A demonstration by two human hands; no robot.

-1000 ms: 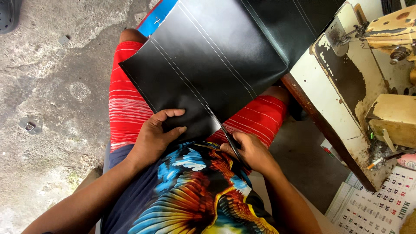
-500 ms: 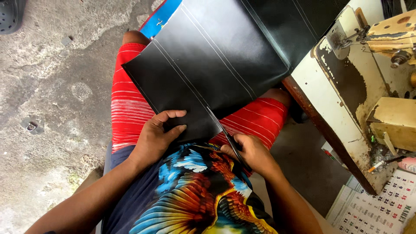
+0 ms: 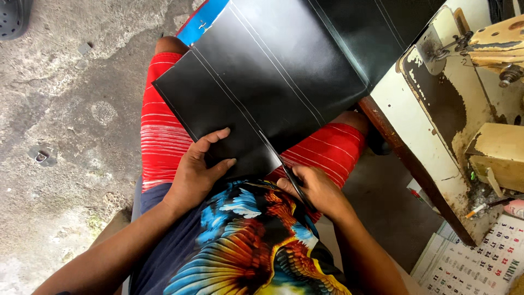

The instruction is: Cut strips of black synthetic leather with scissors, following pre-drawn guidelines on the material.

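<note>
A large black leather-like sheet (image 3: 284, 71) with white stitch lines lies across my lap, over red striped shorts (image 3: 161, 142). My left hand (image 3: 199, 169) rests flat on the sheet's near corner, fingers spread over its edge. My right hand (image 3: 319, 191) grips dark scissors (image 3: 284, 169), whose blades point up and left into the sheet's near edge along a white line. A colourful bird-print shirt fills the bottom of the view.
A worn cream sewing table (image 3: 431, 136) with a sewing machine (image 3: 491, 43) stands at the right. A calendar (image 3: 480, 262) lies at the lower right. Rough concrete floor (image 3: 60, 109) spreads to the left, with a dark sandal (image 3: 13, 19) at the top left corner.
The scissors' blades have edged slightly further into the sheet. Both hands stay almost where they were.
</note>
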